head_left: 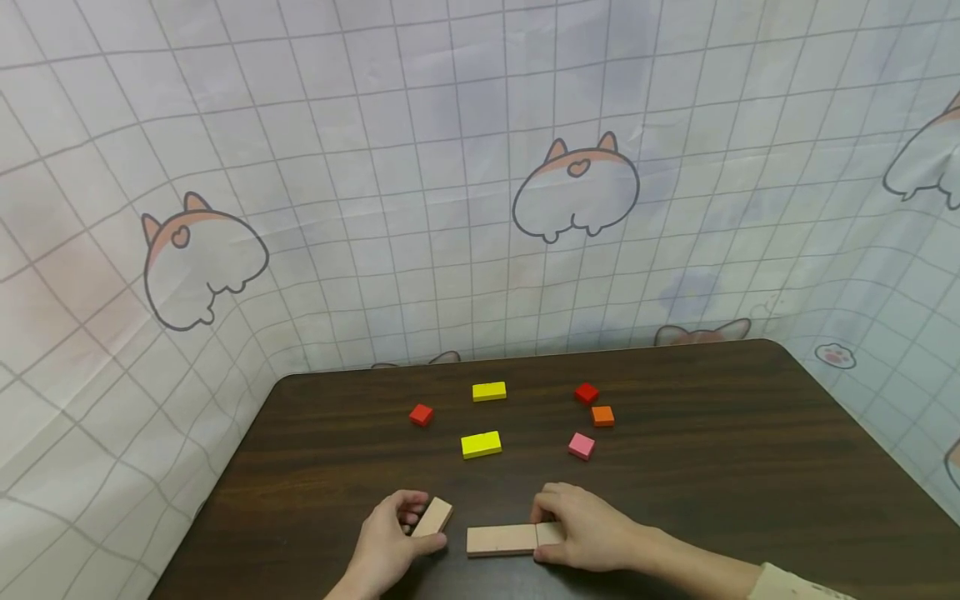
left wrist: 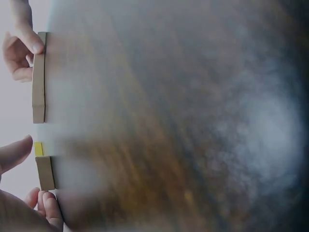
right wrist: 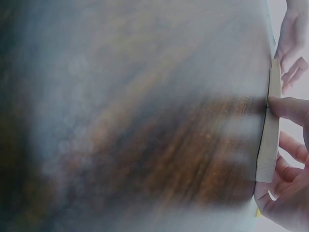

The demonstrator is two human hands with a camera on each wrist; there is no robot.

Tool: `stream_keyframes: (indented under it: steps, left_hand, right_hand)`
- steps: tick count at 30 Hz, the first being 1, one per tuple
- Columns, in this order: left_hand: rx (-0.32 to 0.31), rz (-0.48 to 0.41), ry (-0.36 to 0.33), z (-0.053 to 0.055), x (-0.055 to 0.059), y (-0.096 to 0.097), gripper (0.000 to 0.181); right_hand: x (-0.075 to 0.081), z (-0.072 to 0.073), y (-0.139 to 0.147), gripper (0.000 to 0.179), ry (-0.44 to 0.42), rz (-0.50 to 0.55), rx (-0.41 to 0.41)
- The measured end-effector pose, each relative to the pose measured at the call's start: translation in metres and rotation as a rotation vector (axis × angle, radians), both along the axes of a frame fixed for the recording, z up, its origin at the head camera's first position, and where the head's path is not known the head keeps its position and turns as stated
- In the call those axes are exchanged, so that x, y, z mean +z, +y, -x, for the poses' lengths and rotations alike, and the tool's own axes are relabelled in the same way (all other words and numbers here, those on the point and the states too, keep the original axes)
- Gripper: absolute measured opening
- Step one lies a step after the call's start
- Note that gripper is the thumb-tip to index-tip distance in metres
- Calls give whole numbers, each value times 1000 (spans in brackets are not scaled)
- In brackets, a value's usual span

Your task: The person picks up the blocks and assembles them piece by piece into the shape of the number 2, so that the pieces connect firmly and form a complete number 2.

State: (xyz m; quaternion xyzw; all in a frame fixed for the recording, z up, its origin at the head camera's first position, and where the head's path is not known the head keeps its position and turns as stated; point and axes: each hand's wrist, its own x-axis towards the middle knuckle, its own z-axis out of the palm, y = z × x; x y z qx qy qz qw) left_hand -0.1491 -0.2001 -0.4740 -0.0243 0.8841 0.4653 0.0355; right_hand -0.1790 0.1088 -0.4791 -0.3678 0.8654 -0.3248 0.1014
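Observation:
Two plain wooden blocks lie end to end in a row near the table's front. My right hand [head_left: 588,529] pinches the right-hand wooden block [head_left: 550,533] between thumb and fingers close to the seam, covering most of it. The left-hand wooden block [head_left: 501,540] lies flat and uncovered. To the left, a separate wooden block [head_left: 432,517] sits at an angle within the curve of my left hand [head_left: 386,537]. In the left wrist view, the fingertips [left wrist: 48,205] are right at one end of that block, while the thumb stands apart from it.
Farther back on the dark brown table [head_left: 712,442] lie two yellow blocks, one behind [head_left: 489,392] the other [head_left: 481,445]. A small red block [head_left: 422,415] is left of them. Red [head_left: 587,393], orange [head_left: 603,417] and pink [head_left: 581,446] blocks sit to the right. A patterned cloth [head_left: 420,208] hangs behind.

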Motion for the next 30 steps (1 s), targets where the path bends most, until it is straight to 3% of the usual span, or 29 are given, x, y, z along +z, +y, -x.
stream_keyframes:
  steps: [11,30]
  left_hand:
    - [-38,62,18,2,-4,-2,51]
    - [-49,121,27,7,-2,1,39]
  right_hand:
    - [-1,0,0,21,5,-2,6]
    - [-1,1,-1,20,4,-11,4]
